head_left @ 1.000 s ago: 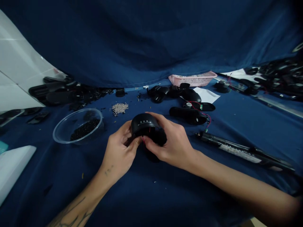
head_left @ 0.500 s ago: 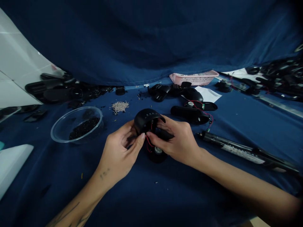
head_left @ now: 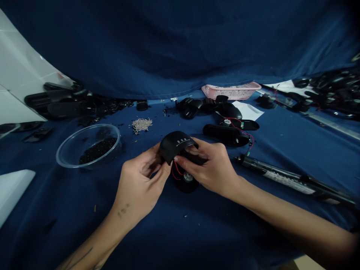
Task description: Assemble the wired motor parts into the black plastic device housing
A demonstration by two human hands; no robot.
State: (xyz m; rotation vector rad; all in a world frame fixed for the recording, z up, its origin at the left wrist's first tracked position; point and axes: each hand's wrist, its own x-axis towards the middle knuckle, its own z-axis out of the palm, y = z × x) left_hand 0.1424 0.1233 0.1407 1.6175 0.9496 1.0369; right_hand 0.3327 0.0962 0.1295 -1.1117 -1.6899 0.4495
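Lifted higher, the curved black shell [head_left: 177,144] — red wires [head_left: 174,174] dangling — is pinched by left hand [head_left: 140,180] and right hand [head_left: 212,168].

The light was dim, soft and diffuse, leaving the deep navy cloth backdrop [head_left: 168,45] dark, with only faint shadows along its folds, while the glossy white wall tile [head_left: 19,63] at the upper left caught the strongest glare. The wide lens bowed everything towards the edges, and the corners fell away to near black. A slight softness lay over the whole frame, though the curved matte black plastic shell [head_left: 177,144] near the centre stayed fairly sharp, with a faint sheen along its top.
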